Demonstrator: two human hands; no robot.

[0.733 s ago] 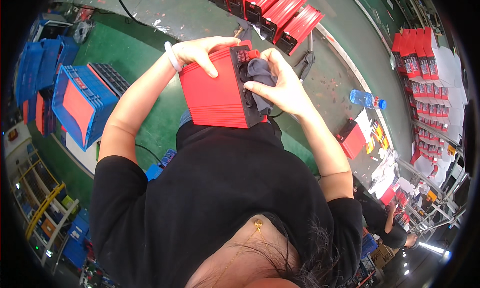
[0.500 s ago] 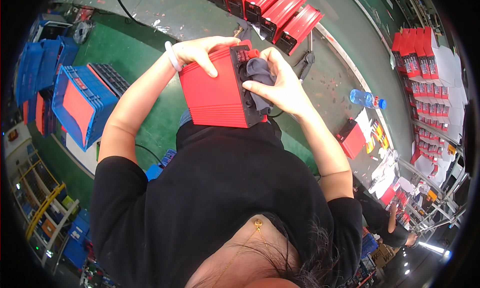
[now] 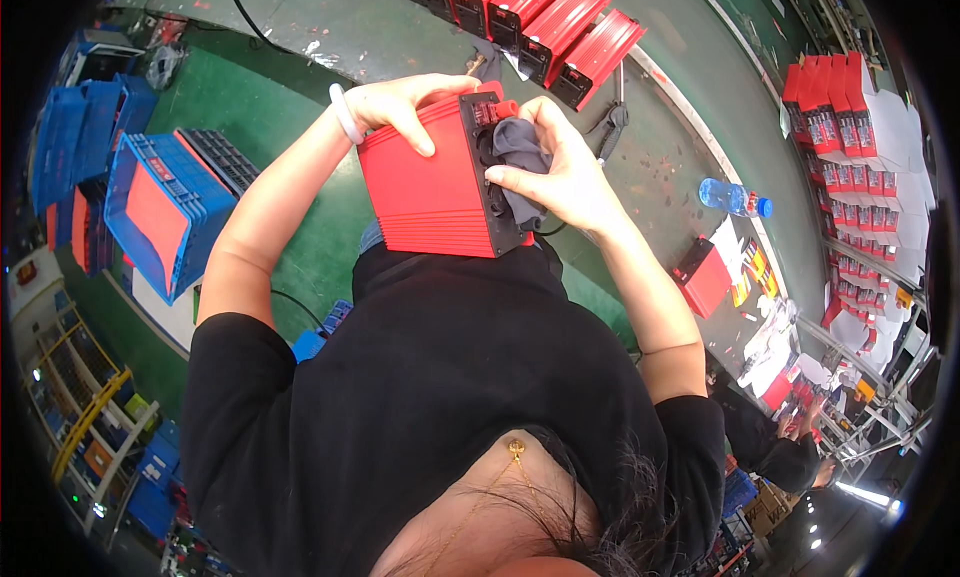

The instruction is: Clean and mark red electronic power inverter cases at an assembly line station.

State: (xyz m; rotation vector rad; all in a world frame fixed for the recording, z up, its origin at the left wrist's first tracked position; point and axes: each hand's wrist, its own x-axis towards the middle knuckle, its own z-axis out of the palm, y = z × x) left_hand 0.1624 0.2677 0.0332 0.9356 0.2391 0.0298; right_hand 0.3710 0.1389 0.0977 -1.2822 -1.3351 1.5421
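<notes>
A red metal-cased box [image 3: 430,192] with ribbed sides and a black end panel is held up in front of my body. My left hand [image 3: 410,107], a pale bangle at its wrist, grips the casing, thumb on the near face and fingers over the top edge. On the panel side, my right hand [image 3: 560,172] pinches a dark grey cloth [image 3: 520,157] between thumb and fingers. The cloth is bunched against the black end panel and hides part of it. A red knob [image 3: 507,108] sticks out from the panel's upper end.
Several similar red boxes [image 3: 560,37] stand in a row on the green workbench [image 3: 660,137]. A water bottle [image 3: 735,198] lies to the right, near another red box [image 3: 705,279]. A blue crate [image 3: 165,212] sits at left. Red-and-white cartons [image 3: 850,127] are stacked at right; a co-worker's arm [image 3: 790,457] shows below them.
The grey cloth and my right hand have shifted very slightly against the panel. My left hand and the red box are nearly still. The co-worker at lower right has moved their arms.
</notes>
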